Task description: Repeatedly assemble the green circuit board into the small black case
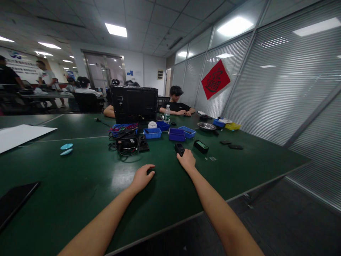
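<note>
My right hand (187,160) grips the near end of a small black handheld device with a dark screen (179,148) on the green table (106,199). Its exact kind cannot be made out. To the right of that hand stands a black open box with a greenish panel inside (201,146). A small clear square piece (212,158) and a tiny ring (206,158) lie just in front of the box. My left hand (143,176) rests low over the table, thumb and fingers apart, holding nothing.
Beyond my hands are blue trays (152,133), tangled black cables and a device (127,144), a white ball (152,124), a bottle (167,113), a metal bowl (206,126) and a monitor's back (134,105). A person (176,105) sits across. A dark flat panel (16,201) lies left.
</note>
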{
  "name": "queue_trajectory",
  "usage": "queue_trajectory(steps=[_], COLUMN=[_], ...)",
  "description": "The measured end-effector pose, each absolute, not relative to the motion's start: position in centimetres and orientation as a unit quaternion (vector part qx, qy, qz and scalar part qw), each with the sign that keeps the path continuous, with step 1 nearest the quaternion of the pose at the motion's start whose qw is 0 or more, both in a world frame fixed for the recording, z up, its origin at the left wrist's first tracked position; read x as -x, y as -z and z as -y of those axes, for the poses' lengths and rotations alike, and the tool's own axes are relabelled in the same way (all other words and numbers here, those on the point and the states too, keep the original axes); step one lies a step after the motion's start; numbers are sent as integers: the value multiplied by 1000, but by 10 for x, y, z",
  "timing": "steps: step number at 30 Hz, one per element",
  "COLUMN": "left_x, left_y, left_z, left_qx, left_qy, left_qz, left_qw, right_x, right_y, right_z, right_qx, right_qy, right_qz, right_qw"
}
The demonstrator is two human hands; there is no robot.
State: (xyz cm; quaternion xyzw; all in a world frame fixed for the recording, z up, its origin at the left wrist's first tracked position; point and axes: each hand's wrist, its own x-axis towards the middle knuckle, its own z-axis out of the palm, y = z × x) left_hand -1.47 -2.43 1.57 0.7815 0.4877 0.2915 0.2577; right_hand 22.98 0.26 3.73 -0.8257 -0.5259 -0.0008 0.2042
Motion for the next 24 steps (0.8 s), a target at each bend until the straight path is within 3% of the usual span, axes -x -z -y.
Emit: queue_trajectory(steps=[7, 10, 18, 24], left_x=[14, 14, 14, 14], left_y=[-11, -10, -13, -13], left_z=[22, 21, 22, 23], left_qx=[-777, -779, -785, -789], left_qy=[-287, -290, -289, -292], left_qz=[-498, -492, -489, -482], left_qw=[259, 256, 246, 246], right_x=[-220, -206, -182, -184], right_y=[-56, -54, -30, -34], right_z=[14, 17, 10, 7], right_qx=[739, 676, 668, 752], right_qy=[101, 102, 54, -57], right_qz=[565, 628, 690, 628], right_qw=[352, 373, 275, 190])
